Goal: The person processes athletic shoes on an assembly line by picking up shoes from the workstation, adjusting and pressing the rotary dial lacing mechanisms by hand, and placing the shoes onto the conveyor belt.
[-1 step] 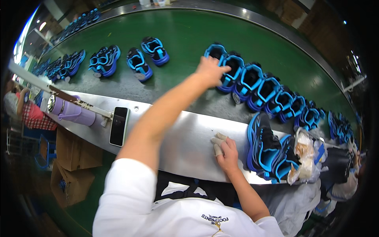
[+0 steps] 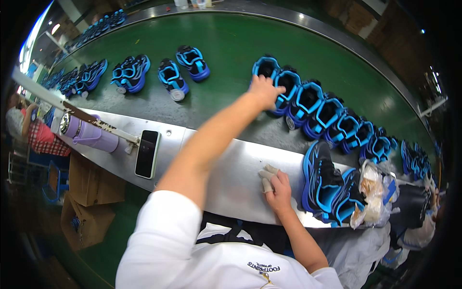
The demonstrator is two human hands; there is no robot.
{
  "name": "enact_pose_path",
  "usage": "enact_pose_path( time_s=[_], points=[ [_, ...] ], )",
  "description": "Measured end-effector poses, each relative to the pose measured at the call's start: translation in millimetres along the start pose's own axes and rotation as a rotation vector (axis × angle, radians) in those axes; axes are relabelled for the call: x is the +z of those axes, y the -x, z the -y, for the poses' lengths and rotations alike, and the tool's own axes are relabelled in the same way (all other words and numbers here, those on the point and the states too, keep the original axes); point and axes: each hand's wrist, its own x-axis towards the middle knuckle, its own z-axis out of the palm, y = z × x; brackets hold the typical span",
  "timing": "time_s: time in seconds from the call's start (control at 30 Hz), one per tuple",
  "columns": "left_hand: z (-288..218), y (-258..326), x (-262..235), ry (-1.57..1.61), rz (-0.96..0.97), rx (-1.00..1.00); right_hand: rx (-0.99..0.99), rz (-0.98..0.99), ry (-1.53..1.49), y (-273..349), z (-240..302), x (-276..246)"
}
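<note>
My left arm stretches across to the row of black and blue sneakers on the green belt. My left hand is closed over the heel of the end sneaker, fingers bent over its collar. Its thumb reaches toward the neighbouring sneaker. On the metal ledge close to my body rests my right hand, palm down, with nothing visible in it. Pale finger cots cover some of its fingertips, which are slightly bent and apart. A pair of sneakers lies on the ledge to the right of that hand.
More sneakers stand on the green belt to the left. A phone and a purple flask occupy the ledge's left part. Plastic bags sit at its right end. Cardboard boxes are below left.
The whole view has shifted slightly. My left hand has come a little nearer and to the right at the end sneaker. My right hand stays in place on the ledge.
</note>
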Motion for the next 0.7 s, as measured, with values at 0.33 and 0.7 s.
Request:
enact_pose_path(
  time_s=[0.33, 0.7],
  points=[
    [-5, 211, -38, 0.405, 0.007, 0.251, 0.362, -0.120, -0.400, -3, 31, -51],
    [-38, 342, -49, 0.983, -0.154, 0.048, -0.037, 0.243, -0.047, -45, 77, -67]
  ],
)
